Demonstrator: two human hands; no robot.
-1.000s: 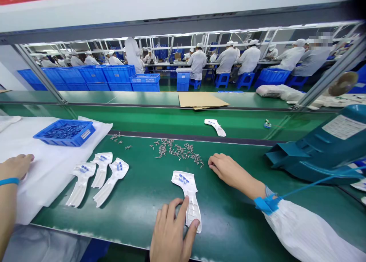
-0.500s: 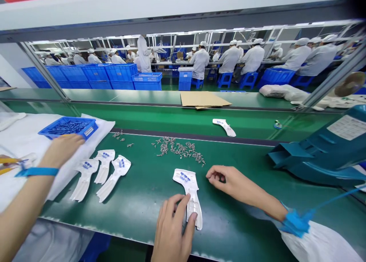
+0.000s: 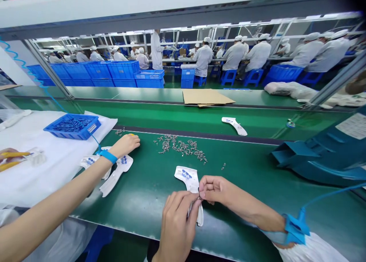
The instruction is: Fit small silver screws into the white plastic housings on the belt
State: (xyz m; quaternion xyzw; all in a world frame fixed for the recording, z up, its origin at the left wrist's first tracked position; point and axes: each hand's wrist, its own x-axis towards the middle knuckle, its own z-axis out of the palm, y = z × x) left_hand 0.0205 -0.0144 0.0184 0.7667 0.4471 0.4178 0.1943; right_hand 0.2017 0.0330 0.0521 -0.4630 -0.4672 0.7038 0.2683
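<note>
White plastic curved half-shell (image 3: 185, 173) with blue inserts lies on the dark green worktop (image 3: 148, 193), its handle partly covered by the bare left hand (image 3: 177, 212), which has stayed there. The bare right hand (image 3: 217, 188) has moved: from two o'clock of the shell it has come in, and its fingertips now meet the left ones over the handle. They are pinched together, seemingly on a tiny silvery part (image 3: 199, 198); how tightly the left fingers close, I cannot tell. So the work has gone from one hand to two at a single spot. A little cluster of silvery metal pieces (image 3: 223, 166) now shows at two o'clock, apart from the larger silvery heap (image 3: 187, 149) at twelve; a co-worker's hand (image 3: 126, 144) has reached across to ten o'clock.
</note>
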